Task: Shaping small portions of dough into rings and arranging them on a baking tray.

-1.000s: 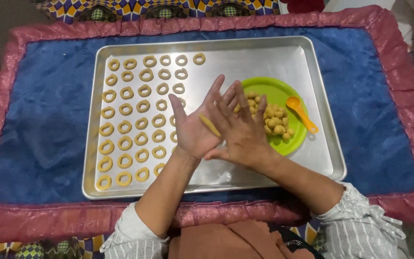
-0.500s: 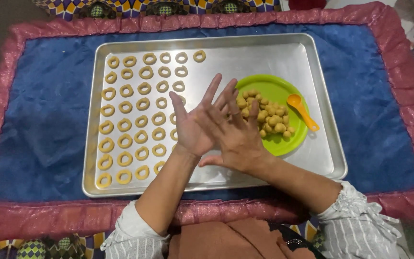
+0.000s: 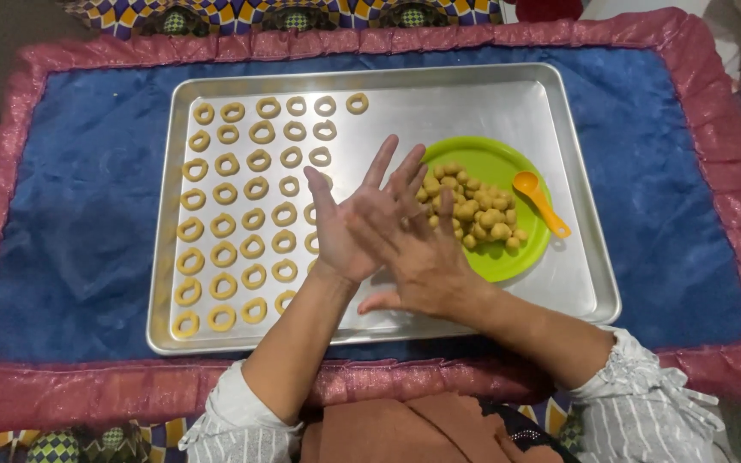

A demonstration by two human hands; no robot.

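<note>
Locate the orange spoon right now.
In the head view, the orange spoon lies on the right rim of the green plate, its handle reaching onto the metal tray, right of the dough balls.

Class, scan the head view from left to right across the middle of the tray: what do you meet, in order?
Blue cloth → dough rings → pressed-together hands → dough balls on the green plate → orange spoon.

A home baking spot. A metal baking tray [image 3: 559,111] of dough rings [image 3: 225,219] sits on a blue cloth [image 3: 79,214]. A green plate [image 3: 516,257] holds dough balls [image 3: 473,214].
</note>
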